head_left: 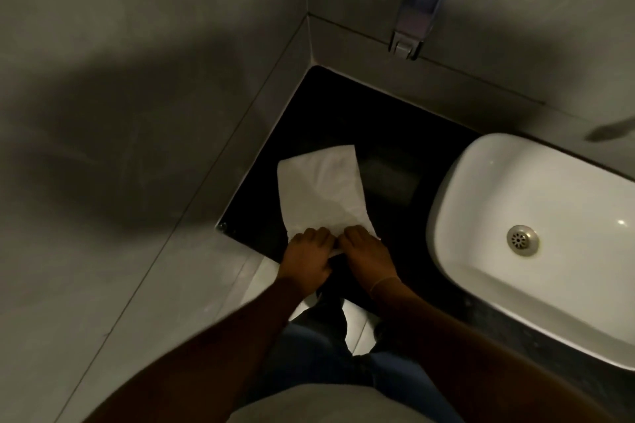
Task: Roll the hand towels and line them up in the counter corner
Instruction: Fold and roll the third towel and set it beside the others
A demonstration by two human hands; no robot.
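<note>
Rolling is judged to be at its very start: a single white hand towel (321, 189) is laid out flat on the black counter (395, 134), just to the left of the white basin (481, 182), with its long axis running from the front edge of the counter back toward the wall corner. The near end of the towel is covered by both hands, which are set side by side and almost touching. The left hand (307, 256) is curled over the near left part of the towel, fingers bent down onto the cloth; the right hand (366, 251) is curled likewise over the near right part, the side closer to the basin. Whether the cloth is pinched between thumb and fingers or merely pressed down cannot be told, since the fingertips are hidden by the backs of the hands. A small fold or first turn of cloth seems to be gathered under the knuckles, but most of the towel's length is seen still flat and unrolled. No finished roll is seen anywhere on the counter, and the corner behind the towel, well to the left of the basin and below the wall-mounted soap dispenser (421, 0), is dark and shows no towel in it. No other towels are visible in this view. Nearly all of the task is therefore judged to remain: this towel is to be rolled up, moved back into the corner, and any further towels treated alike.
</note>
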